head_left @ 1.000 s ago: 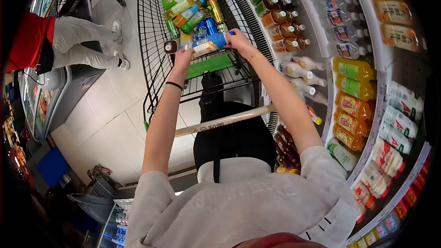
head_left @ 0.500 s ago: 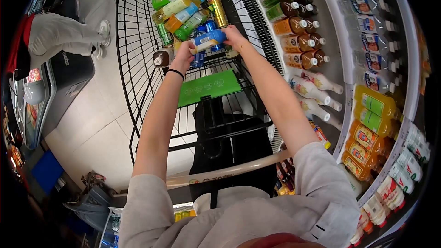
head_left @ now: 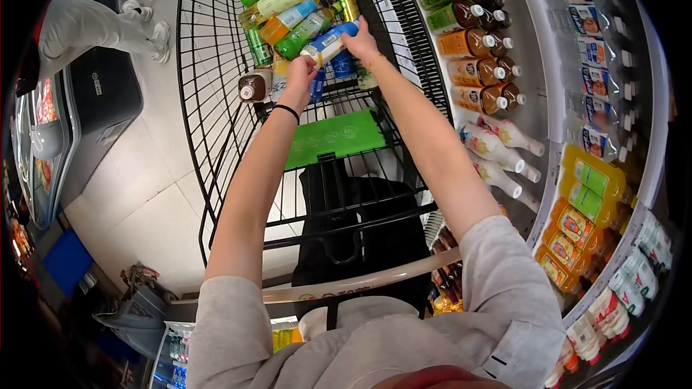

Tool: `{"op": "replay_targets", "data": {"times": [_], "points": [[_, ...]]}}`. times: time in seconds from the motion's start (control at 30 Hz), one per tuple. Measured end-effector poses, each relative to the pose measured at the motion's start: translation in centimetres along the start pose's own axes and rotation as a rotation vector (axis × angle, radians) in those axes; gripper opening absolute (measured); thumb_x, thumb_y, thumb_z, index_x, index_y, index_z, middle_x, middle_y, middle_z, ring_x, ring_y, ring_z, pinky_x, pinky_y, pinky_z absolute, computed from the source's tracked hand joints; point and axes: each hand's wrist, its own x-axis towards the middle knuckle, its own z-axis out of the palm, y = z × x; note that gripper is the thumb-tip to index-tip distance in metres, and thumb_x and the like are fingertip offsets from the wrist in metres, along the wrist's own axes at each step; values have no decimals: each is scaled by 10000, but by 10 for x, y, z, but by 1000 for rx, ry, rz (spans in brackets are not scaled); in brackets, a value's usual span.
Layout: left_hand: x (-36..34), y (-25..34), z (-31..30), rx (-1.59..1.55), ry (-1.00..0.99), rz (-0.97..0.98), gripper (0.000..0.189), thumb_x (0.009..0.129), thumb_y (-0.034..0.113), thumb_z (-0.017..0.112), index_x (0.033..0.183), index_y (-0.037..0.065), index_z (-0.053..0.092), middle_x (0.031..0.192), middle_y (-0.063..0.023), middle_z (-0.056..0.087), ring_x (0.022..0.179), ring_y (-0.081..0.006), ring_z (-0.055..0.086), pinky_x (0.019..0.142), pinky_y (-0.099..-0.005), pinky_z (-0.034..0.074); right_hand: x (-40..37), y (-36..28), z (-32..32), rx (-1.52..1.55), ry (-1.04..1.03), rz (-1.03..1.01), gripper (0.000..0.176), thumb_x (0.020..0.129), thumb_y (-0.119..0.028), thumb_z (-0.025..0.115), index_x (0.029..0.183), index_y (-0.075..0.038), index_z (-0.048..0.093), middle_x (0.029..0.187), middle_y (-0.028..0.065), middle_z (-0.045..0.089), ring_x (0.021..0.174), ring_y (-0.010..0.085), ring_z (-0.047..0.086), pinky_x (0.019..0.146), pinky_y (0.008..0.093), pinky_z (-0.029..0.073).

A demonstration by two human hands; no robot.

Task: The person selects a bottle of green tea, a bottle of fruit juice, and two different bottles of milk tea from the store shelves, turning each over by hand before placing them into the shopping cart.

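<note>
Both my hands hold a white bottle with a blue label (head_left: 329, 43) lying sideways over the black wire shopping cart (head_left: 209, 94). My left hand (head_left: 300, 75) grips its cap end, my right hand (head_left: 358, 39) its base end. Just beyond the bottle lie several drink bottles and cans (head_left: 288, 7) piled in the cart. A brown bottle with a white cap (head_left: 252, 88) lies to the left of my left hand. A black band circles my left wrist.
Shelves of bottled drinks (head_left: 476, 50) run along the right, close to the cart. The cart's green child-seat flap (head_left: 333, 137) and pale handle bar (head_left: 360, 281) lie between me and my hands. Another person (head_left: 79, 25) stands at the far left by a chest freezer (head_left: 43, 122).
My arms have stretched farther forward, carrying the bottle deeper over the cart's pile. The bottle has tilted, its base end now higher. The view has shifted nearer the cart.
</note>
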Motion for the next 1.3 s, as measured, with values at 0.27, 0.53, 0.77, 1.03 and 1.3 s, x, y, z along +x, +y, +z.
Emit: {"op": "replay_targets", "data": {"times": [0.27, 0.53, 0.77, 1.03, 1.3], "points": [[-24, -10, 15, 220, 142, -90, 273, 876, 170, 601, 1084, -6, 614, 988, -88, 592, 817, -175, 548, 730, -309, 484, -46, -11, -26, -540, -317, -237, 667, 859, -327, 616, 1463, -66, 503, 1280, 298, 641, 1198, 436, 623, 1054, 461, 486], [-137, 16, 33, 614, -219, 111, 272, 878, 218, 580, 968, -22, 673, 804, -64, 637, 694, -168, 572, 607, -326, 438, -173, -39, -119, -671, -563, -557, 480, 918, -351, 585, 1290, -60, 668, 1182, 234, 706, 1100, 406, 673, 990, 448, 522], [-339, 28, 48, 1175, -340, 664, 298, 904, 227, 585, 1078, 7, 684, 963, -211, 711, 961, -381, 687, 867, -440, 537, -365, -74, -240, -243, -297, -534, 408, 931, -280, 620, 1249, -27, 659, 1034, 214, 738, 980, 381, 706, 894, 439, 550], [-477, -20, 45, 1535, -120, 1188, 432, 918, 283, 612, 1262, 24, 601, 1306, -228, 571, 1264, -436, 477, 1089, -543, 348, -577, -12, -303, 69, 108, -458, 266, 938, -175, 652, 1153, -20, 678, 910, 131, 727, 820, 213, 689, 751, 349, 542], [-489, -49, 43, 1725, -28, 1346, 490, 1000, 417, 512, 1138, -24, 675, 1397, -295, 525, 1468, -473, 283, 1206, -618, 124, -738, 172, -215, 354, 267, 61, 206, 977, -215, 631, 1010, -36, 727, 756, 54, 709, 675, 141, 663, 645, 309, 523]]}}
